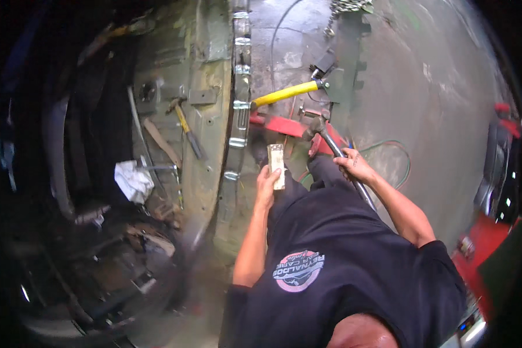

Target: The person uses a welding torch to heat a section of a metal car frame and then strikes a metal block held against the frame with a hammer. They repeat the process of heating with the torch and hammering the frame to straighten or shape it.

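Note:
My left hand (265, 184) is closed around a short, flat, pale block (277, 168), probably wood, with a darker, rough top end. It is held upright in front of my body, just right of the car's sill edge (238, 119). My right hand (355, 166) grips the dark handle of a hammer (332, 144). The hammer's heavy head (315, 127) points up and left, above a red metal frame (287, 126). Below my right hand the handle runs down beside my dark shirt.
Inside the car body on the left lie a yellow-and-black-handled hammer (187, 129), a wooden handle (161, 141) and a white rag (134, 181). A yellow bar (287, 94) slants from the sill over the floor. A chain (349, 7) lies far off; a green hose (405, 152) curves at right.

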Available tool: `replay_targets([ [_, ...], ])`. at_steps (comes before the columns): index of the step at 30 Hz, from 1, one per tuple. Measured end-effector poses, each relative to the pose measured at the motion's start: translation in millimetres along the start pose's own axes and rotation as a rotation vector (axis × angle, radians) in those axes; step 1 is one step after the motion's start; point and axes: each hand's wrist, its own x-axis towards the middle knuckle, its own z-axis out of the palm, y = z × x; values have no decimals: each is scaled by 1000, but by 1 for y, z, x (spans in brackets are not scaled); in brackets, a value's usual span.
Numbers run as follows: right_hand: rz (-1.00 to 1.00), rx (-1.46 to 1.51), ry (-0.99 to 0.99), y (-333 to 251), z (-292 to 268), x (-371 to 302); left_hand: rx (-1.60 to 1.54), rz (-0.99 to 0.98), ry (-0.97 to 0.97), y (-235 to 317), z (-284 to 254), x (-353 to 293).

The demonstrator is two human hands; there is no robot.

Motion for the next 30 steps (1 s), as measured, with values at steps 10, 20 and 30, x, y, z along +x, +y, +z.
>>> replay_targets([
  [10, 66, 329, 257, 14, 84, -34, 300, 43, -396, 118, 15, 32],
  [20, -78, 843, 180, 50, 91, -38, 1676, 817, -446, 183, 70, 133],
  [30, -42, 970, 147, 75, 73, -11, 2140, 926, -470, 162, 71, 168],
])
